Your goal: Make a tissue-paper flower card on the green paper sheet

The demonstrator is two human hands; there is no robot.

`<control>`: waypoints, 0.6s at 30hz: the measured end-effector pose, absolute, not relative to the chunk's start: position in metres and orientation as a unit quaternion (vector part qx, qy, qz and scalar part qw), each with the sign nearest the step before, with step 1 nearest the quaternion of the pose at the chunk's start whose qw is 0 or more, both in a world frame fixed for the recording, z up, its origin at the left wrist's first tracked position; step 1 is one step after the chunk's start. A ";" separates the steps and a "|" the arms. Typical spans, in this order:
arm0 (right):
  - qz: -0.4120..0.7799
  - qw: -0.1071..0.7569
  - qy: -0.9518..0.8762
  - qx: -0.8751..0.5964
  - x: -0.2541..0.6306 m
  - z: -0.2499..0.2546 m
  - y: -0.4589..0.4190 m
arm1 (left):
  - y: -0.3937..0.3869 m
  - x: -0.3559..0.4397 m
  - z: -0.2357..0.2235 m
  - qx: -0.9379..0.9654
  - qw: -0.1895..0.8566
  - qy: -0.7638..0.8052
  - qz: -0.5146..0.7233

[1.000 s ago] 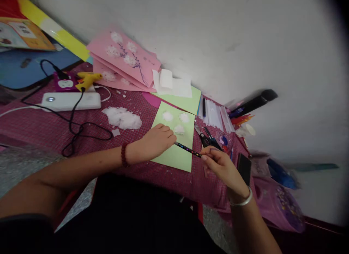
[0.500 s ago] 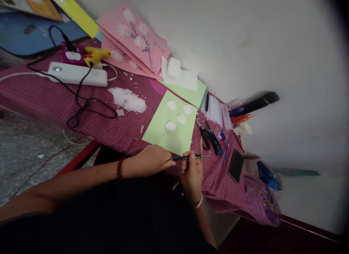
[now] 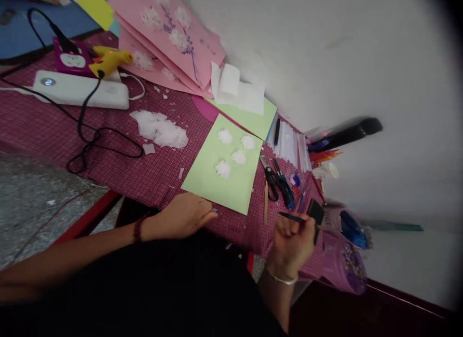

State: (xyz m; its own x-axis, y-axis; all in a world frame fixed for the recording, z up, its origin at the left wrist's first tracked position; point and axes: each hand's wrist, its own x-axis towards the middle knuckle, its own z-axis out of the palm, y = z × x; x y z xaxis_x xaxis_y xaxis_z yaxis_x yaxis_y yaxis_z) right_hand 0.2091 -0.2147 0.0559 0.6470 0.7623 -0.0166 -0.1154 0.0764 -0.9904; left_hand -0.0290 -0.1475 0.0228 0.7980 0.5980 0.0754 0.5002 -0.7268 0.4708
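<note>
Right hand (image 3: 291, 243): fingers curled in, closed on a dark pen (image 3: 292, 217), which sticks out to the left, clear of the light green sheet (image 3: 231, 189). Dark phone (image 3: 315, 211) just beyond this hand, partly hidden by it. Left hand (image 3: 178, 215): loosely closed, fingers bent together, at near edge of the green sheet. Small greyish bit at its fingertips; cannot tell if gripped.

Green sheet lies flat on the checked worktop (image 3: 164, 175), four white tufts (image 3: 238, 157) on it, all toward the far half. Wooden stick (image 3: 265, 204) right of sheet, black-handled scissors (image 3: 272, 182) just beyond, open or shut unclear. White fluffy pile (image 3: 159, 128) left of sheet, small white square (image 3: 148, 148) near it.

Far left: white power bank (image 3: 83, 91), yellow glue gun (image 3: 108, 61), looped black cable (image 3: 96, 134). Far side: pink sheets (image 3: 173, 42) with white flowers, white tissue (image 3: 249, 98) on another green sheet (image 3: 268, 117).
</note>
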 end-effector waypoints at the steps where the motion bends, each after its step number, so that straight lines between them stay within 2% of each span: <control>1: 0.309 0.697 -0.260 -0.592 0.218 0.060 -0.214 | -0.146 -0.032 0.021 0.915 0.223 0.316 0.114; 7: 0.308 0.703 -0.240 -0.594 0.215 0.050 -0.199 | -0.134 -0.029 0.016 0.900 0.253 0.310 0.172; 11: 0.293 0.690 -0.258 -0.609 0.206 0.039 -0.189 | -0.130 -0.018 0.016 0.920 0.245 0.267 0.147; 18: 0.209 0.669 -0.362 -0.615 0.211 0.040 -0.152 | -0.134 0.024 0.021 0.977 0.181 0.006 0.112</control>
